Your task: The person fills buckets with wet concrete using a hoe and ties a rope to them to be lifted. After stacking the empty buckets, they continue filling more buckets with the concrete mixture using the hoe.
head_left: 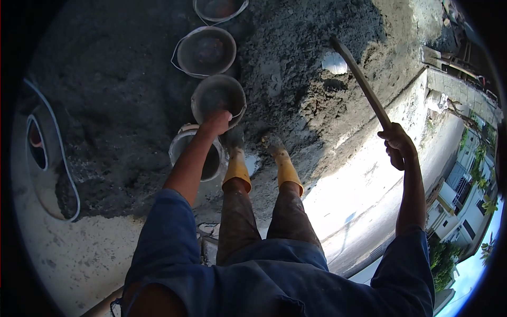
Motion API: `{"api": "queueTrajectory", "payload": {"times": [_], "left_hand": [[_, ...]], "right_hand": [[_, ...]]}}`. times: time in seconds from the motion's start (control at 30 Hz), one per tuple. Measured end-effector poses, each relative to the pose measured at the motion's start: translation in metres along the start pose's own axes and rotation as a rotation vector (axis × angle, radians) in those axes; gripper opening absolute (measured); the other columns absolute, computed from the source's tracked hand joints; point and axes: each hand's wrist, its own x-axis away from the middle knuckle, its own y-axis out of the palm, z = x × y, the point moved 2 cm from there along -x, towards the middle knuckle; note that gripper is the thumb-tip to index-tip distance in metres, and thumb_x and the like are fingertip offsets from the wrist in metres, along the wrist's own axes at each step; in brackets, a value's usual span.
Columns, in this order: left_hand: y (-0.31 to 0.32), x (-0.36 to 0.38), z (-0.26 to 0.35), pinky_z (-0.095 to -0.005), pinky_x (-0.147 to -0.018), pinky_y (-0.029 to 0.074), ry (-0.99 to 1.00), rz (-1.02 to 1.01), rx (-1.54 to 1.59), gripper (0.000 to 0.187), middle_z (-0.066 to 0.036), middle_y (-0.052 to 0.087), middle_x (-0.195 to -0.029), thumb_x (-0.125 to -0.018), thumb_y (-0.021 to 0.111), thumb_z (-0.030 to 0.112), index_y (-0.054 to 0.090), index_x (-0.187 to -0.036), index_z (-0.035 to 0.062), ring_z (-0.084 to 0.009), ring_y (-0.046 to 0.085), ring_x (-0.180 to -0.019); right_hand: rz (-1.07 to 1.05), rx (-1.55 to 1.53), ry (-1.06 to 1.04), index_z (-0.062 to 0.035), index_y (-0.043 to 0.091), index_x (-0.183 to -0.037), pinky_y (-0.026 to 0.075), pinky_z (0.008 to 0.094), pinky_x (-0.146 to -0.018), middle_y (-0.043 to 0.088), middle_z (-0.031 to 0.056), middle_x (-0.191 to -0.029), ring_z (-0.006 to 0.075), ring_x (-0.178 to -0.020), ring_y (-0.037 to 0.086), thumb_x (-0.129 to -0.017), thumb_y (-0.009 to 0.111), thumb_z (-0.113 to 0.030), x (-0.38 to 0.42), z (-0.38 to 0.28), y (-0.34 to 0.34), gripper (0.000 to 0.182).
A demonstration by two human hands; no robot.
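My left hand (pixel 216 122) is closed at the near rim of a grey bucket (pixel 200 105), where its wire handle also lies; which of the two the fingers hold is partly hidden. Just below that bucket stands another, pale-rimmed bucket (pixel 177 150), partly covered by my left forearm. Out to the right, my right hand (pixel 397 143) grips the wooden handle of a hoe (pixel 364 84) near its lower end. The hoe's metal blade (pixel 334 62) rests on or in the wet grey mortar (pixel 285 74).
Two more buckets with wire handles, a middle one (pixel 207 51) and a far one (pixel 219 8), line up beyond. My yellow boots (pixel 237 168) stand in the mortar. At left lies a pale curved band (pixel 60 142) around a round container (pixel 37 142). A sunlit wall (pixel 359 195) runs along the right.
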Motion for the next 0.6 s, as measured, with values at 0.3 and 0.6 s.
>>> {"api": "queueTrajectory", "payload": {"times": [0.3, 0.6], "left_hand": [[0.049, 0.009, 0.001, -0.0479, -0.092, 0.039, -0.131, -0.103, -0.109, 0.017, -0.01, 0.068, -0.092, -0.071, 0.063, 0.01, 0.07, -0.086, 0.0149, -0.0284, 0.063, -0.096], [0.056, 0.023, 0.016, -0.0493, -0.098, 0.034, -0.147, 0.02, -0.161, 0.031, -0.016, 0.062, -0.105, -0.072, 0.061, 0.013, 0.064, -0.103, 0.0079, -0.0318, 0.056, -0.105]], "right_hand": [[-0.029, 0.317, 0.007, -0.003, 0.043, -0.097, 0.044, 0.0309, -0.038, 0.051, 0.0058, -0.062, 0.0156, -0.045, 0.051, -0.078, 0.068, -0.012, -0.017, -0.012, -0.013, 0.032], [0.035, 0.618, -0.021, 0.0048, 0.045, -0.094, 0.049, 0.0327, -0.036, 0.058, 0.0128, -0.064, 0.0212, -0.047, 0.061, -0.074, 0.073, -0.005, -0.1, -0.034, 0.001, 0.036]]}}
